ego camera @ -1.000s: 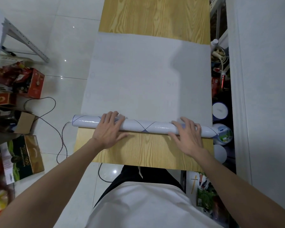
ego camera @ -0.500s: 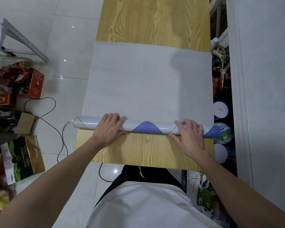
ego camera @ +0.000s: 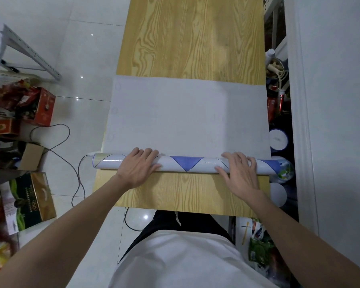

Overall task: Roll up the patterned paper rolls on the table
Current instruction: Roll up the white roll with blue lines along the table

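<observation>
A paper roll (ego camera: 187, 164) with a white and blue triangle pattern lies crosswise on the wooden table (ego camera: 193, 38), near its front edge. From the roll, its unrolled sheet (ego camera: 185, 115) stretches away from me, plain white back up. My left hand (ego camera: 138, 168) rests flat on the left part of the roll, fingers straight over its top. On the right part lies my right hand (ego camera: 240, 173), fingers spread over it. The roll's two ends stick out past the table's sides.
Red and green boxes (ego camera: 29, 196) and a black cable (ego camera: 71, 163) lie on the tiled floor at the left. A white wall (ego camera: 330, 121) stands close on the right, with tubs and clutter (ego camera: 279, 138) in the gap beside the table.
The roll has turned forward under both hands and taken up more sheet. The sheet's far edge has drawn nearer, and a blue triangle has come to the top of the roll.
</observation>
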Action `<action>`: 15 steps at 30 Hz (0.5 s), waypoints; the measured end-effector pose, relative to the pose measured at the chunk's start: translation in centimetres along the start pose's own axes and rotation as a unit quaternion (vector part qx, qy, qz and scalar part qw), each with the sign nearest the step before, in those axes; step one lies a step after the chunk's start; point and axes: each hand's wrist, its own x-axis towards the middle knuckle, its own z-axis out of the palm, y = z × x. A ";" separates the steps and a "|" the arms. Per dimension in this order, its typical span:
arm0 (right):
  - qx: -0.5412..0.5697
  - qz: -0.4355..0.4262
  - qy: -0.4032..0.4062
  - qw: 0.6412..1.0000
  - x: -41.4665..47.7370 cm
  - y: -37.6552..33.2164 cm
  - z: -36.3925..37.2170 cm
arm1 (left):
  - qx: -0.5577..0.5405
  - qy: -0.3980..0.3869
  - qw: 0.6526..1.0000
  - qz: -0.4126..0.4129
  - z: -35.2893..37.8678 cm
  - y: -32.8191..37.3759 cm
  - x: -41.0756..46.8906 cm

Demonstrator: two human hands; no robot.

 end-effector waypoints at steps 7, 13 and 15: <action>-0.025 -0.025 0.005 0.999 -0.4 0.4 -0.1 | 0.026 0.009 1.000 -0.012 -0.1 0.1 -0.1; 0.009 -0.009 -0.022 1.000 0.1 0.3 0.0 | -0.003 0.015 1.000 0.006 0.1 -0.1 -0.1; -0.021 -0.020 -0.024 0.999 0.0 0.4 0.0 | 0.014 0.018 1.000 -0.002 0.0 -0.1 0.0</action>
